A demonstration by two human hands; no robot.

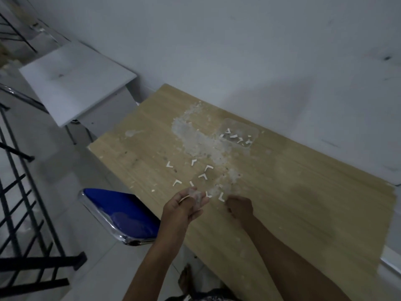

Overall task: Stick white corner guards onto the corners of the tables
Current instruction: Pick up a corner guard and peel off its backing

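Table: long light-wood laminate table (282,203) against the white wall, serving as workbench; worn whitish patch mid-top.
Chair: blue-seated chrome chair (123,213) tucked just beside the near edge.
Tray: clear plastic tray (251,127) near the wall, keeping several guards together.
Guards: small white L-shaped corner guards (208,168) scattered loose near both hands, within easy reach.
Left hand (184,207): pinching a translucent scrap (195,195), probably peeled backing.
Right hand (239,206): fingers curled at 1 guard on the tabletop; actual grasp unclear.

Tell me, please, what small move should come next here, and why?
Probably pinch up the corner guard lying just beyond the right hand. That hand's curled fingers sit right beside it on the wooden table, while the left hand already holds a small clear piece.
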